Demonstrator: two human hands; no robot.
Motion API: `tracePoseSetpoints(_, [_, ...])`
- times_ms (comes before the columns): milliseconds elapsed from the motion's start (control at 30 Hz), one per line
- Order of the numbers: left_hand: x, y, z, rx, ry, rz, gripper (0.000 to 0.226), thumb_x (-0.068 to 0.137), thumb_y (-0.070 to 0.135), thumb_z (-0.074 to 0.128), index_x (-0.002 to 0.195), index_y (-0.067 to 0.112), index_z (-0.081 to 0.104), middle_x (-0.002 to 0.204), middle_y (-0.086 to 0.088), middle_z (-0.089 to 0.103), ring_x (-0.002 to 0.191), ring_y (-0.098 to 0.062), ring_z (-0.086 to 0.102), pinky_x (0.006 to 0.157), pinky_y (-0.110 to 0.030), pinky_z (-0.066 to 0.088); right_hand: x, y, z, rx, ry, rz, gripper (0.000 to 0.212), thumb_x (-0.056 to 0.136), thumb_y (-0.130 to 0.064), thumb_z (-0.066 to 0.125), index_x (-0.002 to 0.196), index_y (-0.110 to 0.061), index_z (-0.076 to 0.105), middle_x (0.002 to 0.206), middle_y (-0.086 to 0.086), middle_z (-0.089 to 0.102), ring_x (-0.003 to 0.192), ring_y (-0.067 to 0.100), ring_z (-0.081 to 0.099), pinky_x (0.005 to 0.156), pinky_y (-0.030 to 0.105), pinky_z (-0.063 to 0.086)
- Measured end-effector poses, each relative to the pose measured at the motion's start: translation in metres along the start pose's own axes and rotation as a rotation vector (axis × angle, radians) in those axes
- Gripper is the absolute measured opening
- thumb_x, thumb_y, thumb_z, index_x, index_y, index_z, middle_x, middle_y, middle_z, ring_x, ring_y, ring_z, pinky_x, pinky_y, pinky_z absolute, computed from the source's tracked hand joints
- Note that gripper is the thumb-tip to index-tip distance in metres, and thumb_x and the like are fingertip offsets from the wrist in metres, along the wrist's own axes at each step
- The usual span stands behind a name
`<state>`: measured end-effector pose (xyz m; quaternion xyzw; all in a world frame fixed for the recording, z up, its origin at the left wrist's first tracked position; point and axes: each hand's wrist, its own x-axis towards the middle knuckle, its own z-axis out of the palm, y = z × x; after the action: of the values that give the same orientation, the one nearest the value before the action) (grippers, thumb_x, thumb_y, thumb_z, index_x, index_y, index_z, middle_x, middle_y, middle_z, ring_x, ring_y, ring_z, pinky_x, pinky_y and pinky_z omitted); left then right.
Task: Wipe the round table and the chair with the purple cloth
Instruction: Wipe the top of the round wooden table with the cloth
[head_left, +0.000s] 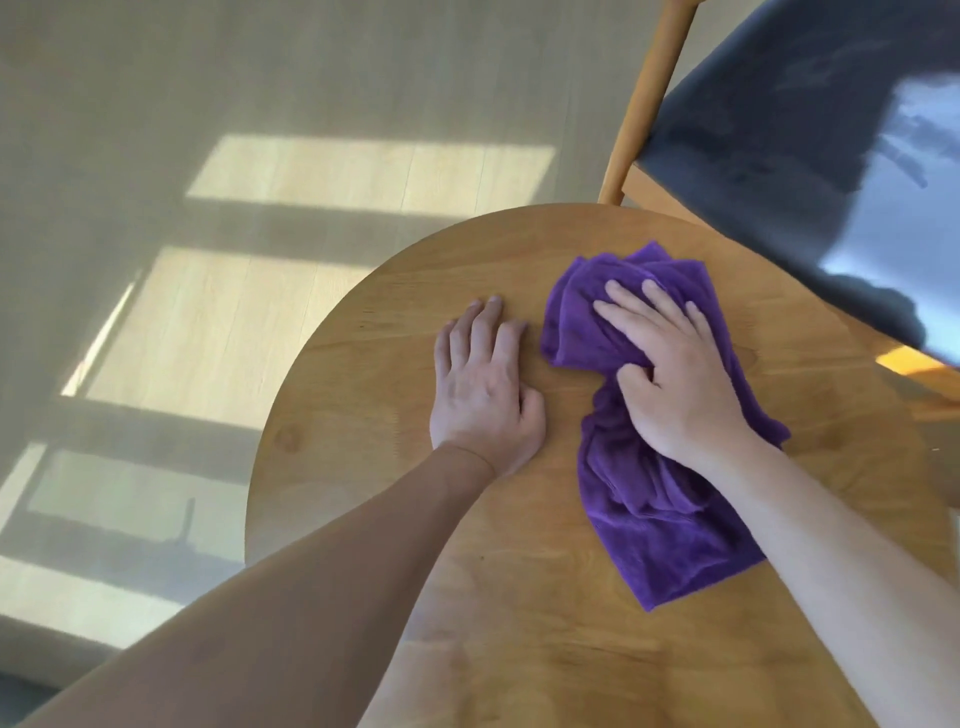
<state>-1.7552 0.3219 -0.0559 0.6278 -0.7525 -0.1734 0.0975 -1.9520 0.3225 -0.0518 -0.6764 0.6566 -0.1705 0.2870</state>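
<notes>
Floor (260, 78) out past the left hand, pale boards with bright window patches across them. Round wooden table (519, 623) right under both hands, bare forearms reaching in over its near edge. Beyond the right hand, the chair (779, 130): dark seat pad, light wood frame, tucked close against the table's far edge, and the seat's right part catches a bright glare. Purple cloth (665, 519) lies rumpled on the table beneath the right hand, one end bunched up past the fingertips, the other trailing back under the wrist toward the near side. Right hand (675, 374) is down on the cloth, fingers spread flat over it, thumb tucked into a fold, pressing it to the wood. Left hand (483, 384) just beside the cloth, not touching it, palm flat on the bare table, fingers straight and close together.
</notes>
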Motion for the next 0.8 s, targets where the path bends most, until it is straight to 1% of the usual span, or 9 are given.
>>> tracePoseSetpoints(67, [0.001, -0.003, -0.001, -0.062, 0.002, -0.017, 0.063, 0.074, 0.02, 0.043, 0.136, 0.014, 0.052, 0.157, -0.011, 0.041, 0.151, -0.031, 0.025, 0.125, -0.052, 0.014, 0.005, -0.016, 0.009, 0.007, 0.087, 0.115, 0.07, 0.082, -0.014, 0.037, 0.15, -0.028, 0.046, 0.163, -0.017, 0.029, 0.154, 0.006, 0.009, 0.127, 0.039, -0.001])
tracePoseSetpoints(200, [-0.002, -0.014, -0.014, -0.247, -0.038, -0.017, 0.067, 0.072, 0.017, 0.045, 0.138, 0.014, 0.051, 0.157, -0.004, 0.04, 0.147, -0.025, 0.029, 0.122, -0.047, 0.023, 0.017, -0.064, 0.045, -0.146, 0.163, 0.271, 0.068, 0.094, -0.017, 0.042, 0.16, -0.025, 0.024, 0.169, -0.007, 0.012, 0.157, 0.019, 0.0, 0.126, 0.05, -0.001])
tracePoseSetpoints(300, [-0.027, -0.057, -0.027, -0.178, -0.057, -0.004, 0.067, 0.079, 0.019, 0.046, 0.145, 0.017, 0.043, 0.161, 0.0, 0.034, 0.148, -0.026, 0.031, 0.122, -0.046, 0.026, 0.014, -0.091, 0.069, -0.187, 0.079, 0.192, 0.07, 0.095, -0.021, 0.041, 0.161, -0.024, 0.017, 0.17, -0.007, 0.006, 0.157, 0.02, -0.004, 0.126, 0.051, -0.002])
tracePoseSetpoints(400, [-0.064, -0.109, -0.04, -0.021, -0.057, 0.068, 0.063, 0.09, 0.026, 0.045, 0.151, 0.012, 0.038, 0.166, -0.005, 0.029, 0.153, -0.026, 0.024, 0.127, -0.045, 0.016, -0.004, -0.12, 0.09, -0.191, -0.012, 0.063, 0.072, 0.09, -0.025, 0.034, 0.161, -0.024, 0.019, 0.17, -0.009, 0.005, 0.157, 0.018, -0.006, 0.126, 0.05, -0.003])
tracePoseSetpoints(467, [-0.075, -0.121, -0.041, 0.007, -0.049, 0.082, 0.06, 0.092, 0.026, 0.042, 0.148, 0.006, 0.041, 0.163, -0.011, 0.035, 0.153, -0.027, 0.027, 0.128, -0.045, 0.015, -0.02, -0.142, 0.106, -0.182, -0.073, -0.028, 0.078, 0.083, -0.029, 0.025, 0.16, -0.023, 0.022, 0.17, -0.009, 0.007, 0.157, 0.017, -0.006, 0.126, 0.049, -0.002])
tracePoseSetpoints(533, [-0.073, -0.119, -0.039, 0.002, -0.035, 0.058, 0.055, 0.092, 0.028, 0.041, 0.14, 0.001, 0.045, 0.157, -0.015, 0.041, 0.15, -0.03, 0.032, 0.125, -0.05, 0.022, -0.029, -0.152, 0.115, -0.162, -0.114, -0.053, 0.08, 0.081, -0.029, 0.027, 0.16, -0.022, 0.023, 0.17, -0.009, 0.008, 0.156, 0.015, -0.007, 0.126, 0.048, -0.001])
tracePoseSetpoints(633, [-0.071, -0.116, -0.039, 0.031, -0.028, 0.063, 0.053, 0.089, 0.026, 0.042, 0.134, 0.001, 0.047, 0.154, -0.017, 0.044, 0.147, -0.032, 0.034, 0.124, -0.05, 0.023, -0.019, -0.139, 0.108, -0.166, -0.165, -0.146, 0.08, 0.081, -0.031, 0.027, 0.16, -0.024, 0.025, 0.169, -0.012, 0.01, 0.156, 0.012, -0.005, 0.126, 0.046, 0.0])
tracePoseSetpoints(700, [-0.072, -0.119, -0.039, 0.056, -0.028, 0.078, 0.054, 0.086, 0.025, 0.043, 0.135, 0.003, 0.048, 0.154, -0.017, 0.044, 0.147, -0.031, 0.035, 0.125, -0.049, 0.023, 0.001, -0.123, 0.097, -0.201, -0.158, -0.203, 0.078, 0.081, -0.032, 0.027, 0.159, -0.027, 0.029, 0.168, -0.014, 0.015, 0.156, 0.012, 0.003, 0.126, 0.045, 0.004])
tracePoseSetpoints(800, [-0.071, -0.118, -0.039, 0.076, -0.029, 0.099, 0.051, 0.086, 0.026, 0.045, 0.132, 0.006, 0.051, 0.159, -0.014, 0.04, 0.149, -0.03, 0.033, 0.126, -0.049, 0.021, 0.039, -0.115, 0.087, -0.207, -0.011, -0.065, 0.072, 0.087, -0.026, 0.038, 0.158, -0.026, 0.031, 0.168, -0.012, 0.018, 0.156, 0.015, 0.007, 0.127, 0.046, 0.005])
